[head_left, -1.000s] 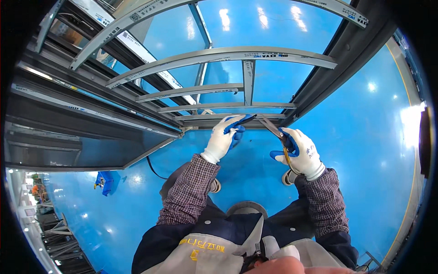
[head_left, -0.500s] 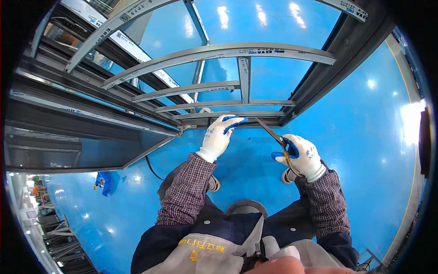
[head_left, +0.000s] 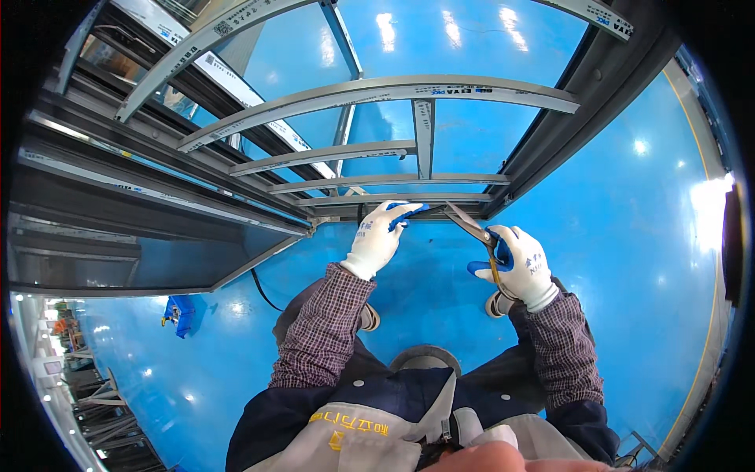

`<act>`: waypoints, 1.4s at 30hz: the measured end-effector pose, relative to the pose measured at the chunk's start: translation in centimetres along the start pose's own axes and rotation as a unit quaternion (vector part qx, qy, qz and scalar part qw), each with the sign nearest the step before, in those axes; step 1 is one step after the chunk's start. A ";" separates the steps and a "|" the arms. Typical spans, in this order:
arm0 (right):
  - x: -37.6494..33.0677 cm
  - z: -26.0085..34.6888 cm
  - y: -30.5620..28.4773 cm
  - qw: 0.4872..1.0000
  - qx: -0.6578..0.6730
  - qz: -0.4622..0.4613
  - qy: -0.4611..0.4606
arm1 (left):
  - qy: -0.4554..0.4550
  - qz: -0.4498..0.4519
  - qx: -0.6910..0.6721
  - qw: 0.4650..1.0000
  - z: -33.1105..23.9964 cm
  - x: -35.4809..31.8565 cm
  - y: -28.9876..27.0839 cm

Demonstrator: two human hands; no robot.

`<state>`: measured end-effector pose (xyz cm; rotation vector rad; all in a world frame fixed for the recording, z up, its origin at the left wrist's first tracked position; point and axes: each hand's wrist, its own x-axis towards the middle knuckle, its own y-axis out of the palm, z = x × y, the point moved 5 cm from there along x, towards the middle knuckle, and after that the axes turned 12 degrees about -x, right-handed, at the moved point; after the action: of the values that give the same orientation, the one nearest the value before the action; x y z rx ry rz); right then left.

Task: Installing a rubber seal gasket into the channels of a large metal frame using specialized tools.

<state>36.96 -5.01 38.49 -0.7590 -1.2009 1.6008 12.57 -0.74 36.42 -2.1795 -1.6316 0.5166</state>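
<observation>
My right hand (head_left: 522,266), in a white glove with blue-coated fingers, grips a pair of scissors (head_left: 472,227) with dark blades and yellow-gold handles. The blades are slightly parted, their tips pointing up-left toward my other hand. Gloved the same way, my left hand (head_left: 380,237) is closed at the fingertips by the lowest rail of a grey metal frame (head_left: 393,197). A thin black strip (head_left: 437,208) runs out from its fingers toward the scissor tips; the part inside the fingers is hidden. Between the strip and the blades I cannot tell whether there is contact.
Dark glazed panels (head_left: 149,224) stand on the left. A thick dark upright (head_left: 586,102) borders the frame on the right. A blue box (head_left: 180,315) sits on the blue floor at lower left, and a black cable (head_left: 264,293) trails near my leg. A round stool (head_left: 425,357) is beneath me.
The scissor blades have parted a little, and their tips have shifted slightly right. My left hand stays almost in place by the lowest rail.
</observation>
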 end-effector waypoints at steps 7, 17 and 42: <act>0.2 0.3 0.4 1.000 -0.018 -0.005 0.005 | -0.010 0.010 0.045 0.999 0.4 -0.1 0.3; -0.1 -0.2 1.2 0.999 0.000 0.038 0.032 | -0.021 0.016 0.053 0.998 1.0 -0.1 0.6; 0.7 1.6 2.5 0.928 0.348 -0.110 0.067 | -0.075 0.058 -0.613 0.784 -2.2 0.6 0.9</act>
<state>34.49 -5.05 36.72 -0.2526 -0.5214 1.5997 14.56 -0.60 37.88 -3.1443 -2.2779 -0.6063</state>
